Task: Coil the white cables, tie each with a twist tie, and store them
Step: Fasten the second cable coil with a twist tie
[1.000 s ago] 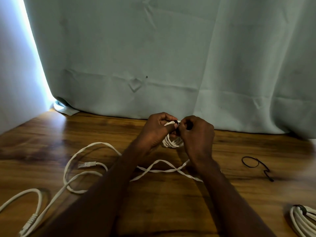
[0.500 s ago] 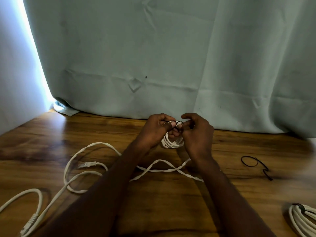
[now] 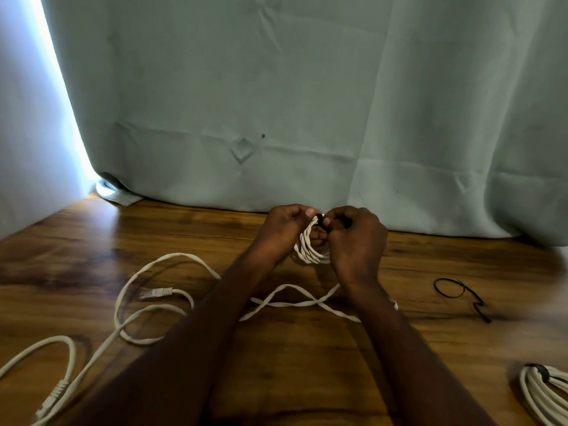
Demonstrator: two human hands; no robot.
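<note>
I see a small coil of white cable held just above the wooden surface, between two hands. A black twist tie sits at the top of the coil, exactly where both grips meet. The left hand curls around the coil's left side, thumb pressing near the tie. The right hand pinches the tie's ends between thumb and fingertips. I judge the step in hand to be twisting the tie shut. To do it well, I would keep the left grip firm so the loops stay bunched, and turn the tie's ends close against the cable. Below the grips, the loose cable tail crosses itself and runs off to the left. A spare black tie lies to the right of the grips. Nearer me on the right rests a tied bundle.
</note>
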